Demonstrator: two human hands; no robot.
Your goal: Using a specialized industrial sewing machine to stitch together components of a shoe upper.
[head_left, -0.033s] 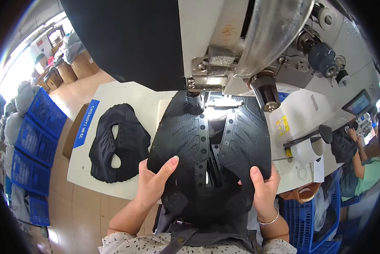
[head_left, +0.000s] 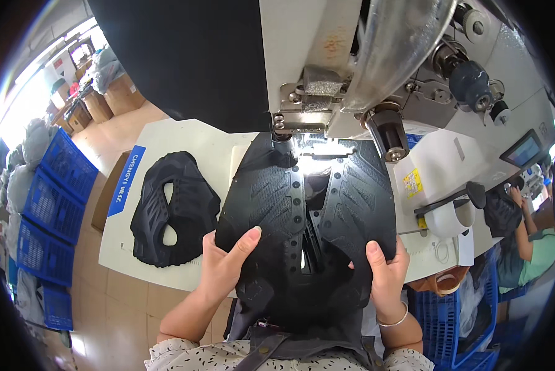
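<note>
A black shoe upper [head_left: 265, 216] lies spread out before me, its far end under the head of a sewing machine [head_left: 314, 99]. Paired rows of eyelets run along its central opening, and a bright lamp lights the part below the machine. My left hand [head_left: 228, 260] grips the upper's left edge, thumb on top and fingers underneath. At the right edge my right hand [head_left: 384, 269] pinches it the same way, with a bracelet on the wrist. Where the upper meets the needle is hidden by the machine parts and glare.
A second black shoe upper [head_left: 173, 210] lies on the white machine table [head_left: 120, 238] to the left. Blue crates [head_left: 52, 198] stack beyond it on the floor. At right are another blue crate [head_left: 438, 328], a small screen [head_left: 525, 153] and a co-worker's arm [head_left: 525, 238].
</note>
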